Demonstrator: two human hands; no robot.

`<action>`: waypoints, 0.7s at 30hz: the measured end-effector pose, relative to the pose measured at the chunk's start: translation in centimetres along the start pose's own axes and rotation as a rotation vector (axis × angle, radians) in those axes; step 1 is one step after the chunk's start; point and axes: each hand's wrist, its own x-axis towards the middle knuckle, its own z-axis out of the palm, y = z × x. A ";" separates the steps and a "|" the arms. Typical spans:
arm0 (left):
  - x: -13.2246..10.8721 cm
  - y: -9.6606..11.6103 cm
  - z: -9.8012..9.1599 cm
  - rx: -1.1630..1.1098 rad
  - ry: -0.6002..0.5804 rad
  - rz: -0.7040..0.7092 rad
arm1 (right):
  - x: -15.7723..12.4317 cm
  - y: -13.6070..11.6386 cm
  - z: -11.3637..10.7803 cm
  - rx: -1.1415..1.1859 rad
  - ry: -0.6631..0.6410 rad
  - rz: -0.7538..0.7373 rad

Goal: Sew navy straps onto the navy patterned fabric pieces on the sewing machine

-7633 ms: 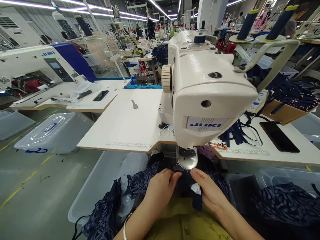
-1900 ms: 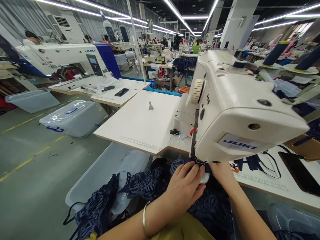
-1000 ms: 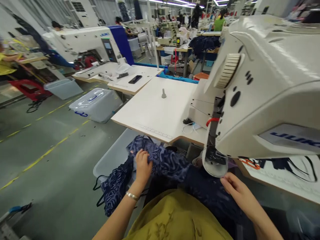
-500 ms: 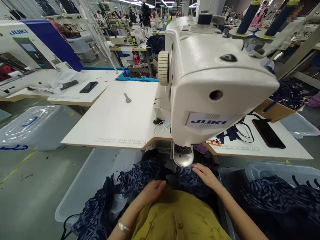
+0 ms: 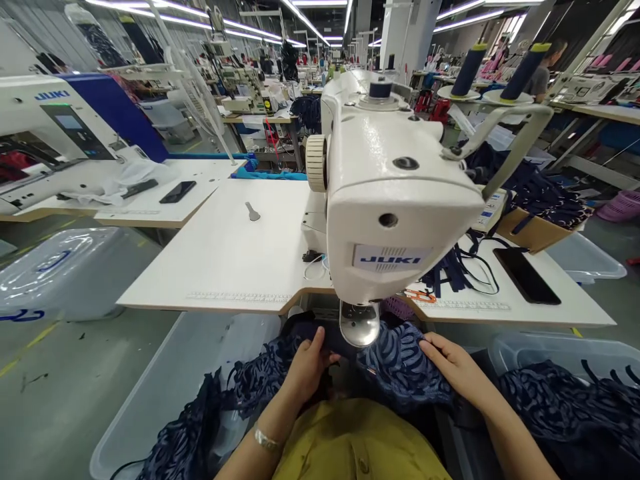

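A navy patterned lace garment [image 5: 400,357] is stretched below the head of a white JUKI sewing machine [image 5: 390,200]. My right hand [image 5: 450,360] pinches its right side, thumb on top and the other fingers under the cloth. On the left, my left hand [image 5: 313,363] is closed on a dark edge of the same garment, its thumb pointing up. Between the hands, the rounded metal plate [image 5: 360,327] at the machine's lower end covers part of the cloth. More navy lace garments [image 5: 193,420] hang in a chain left of my left wrist.
Clear plastic bins stand to the left [image 5: 145,393] and right [image 5: 505,340]. On the white tabletop [image 5: 225,247] lies a grey metal piece [image 5: 253,212]. A black phone [image 5: 527,275], dark straps [image 5: 453,270] and orange snips [image 5: 420,295] lie right of the machine.
My left hand has risen from near my body and taken hold of the garment's left edge. My right hand has shifted right, spreading the lace. The view has tilted up slightly.
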 end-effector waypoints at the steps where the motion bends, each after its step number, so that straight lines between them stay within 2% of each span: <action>1: -0.5 0.6 -0.4 0.019 -0.016 0.032 | 0.2 -0.6 0.2 -0.071 0.031 -0.026; 4: -3.1 2.2 -0.7 0.064 -0.146 0.038 | 0.3 -3.4 2.3 -0.145 0.029 -0.169; 7: -6.3 4.3 -0.1 0.199 -0.327 0.062 | -0.2 -6.9 4.6 -0.054 -0.195 -0.316; 8: -7.3 5.3 0.2 0.255 -0.344 0.118 | -0.5 -7.9 5.2 -0.028 -0.240 -0.343; 10: -8.9 7.2 0.8 0.534 -0.378 0.401 | -1.0 -9.4 5.6 0.010 -0.255 -0.349; 12: -9.8 8.8 1.4 0.649 -0.419 0.560 | -1.5 -10.2 5.5 0.035 -0.206 -0.316; 14: -10.0 9.8 2.0 0.651 -0.411 0.612 | -1.9 -10.7 5.1 0.073 -0.153 -0.293; 16: -9.6 10.1 2.6 0.616 -0.379 0.590 | -2.1 -11.2 4.8 0.139 -0.089 -0.288; 18: -9.0 9.9 3.1 0.569 -0.358 0.509 | -1.8 -11.7 4.5 0.193 -0.009 -0.260; 20: -8.4 9.5 3.3 0.535 -0.333 0.437 | -1.0 -12.0 4.2 0.181 0.082 -0.218; 21: -8.1 9.3 3.2 0.550 -0.296 0.444 | -0.4 -12.1 4.0 0.151 0.126 -0.196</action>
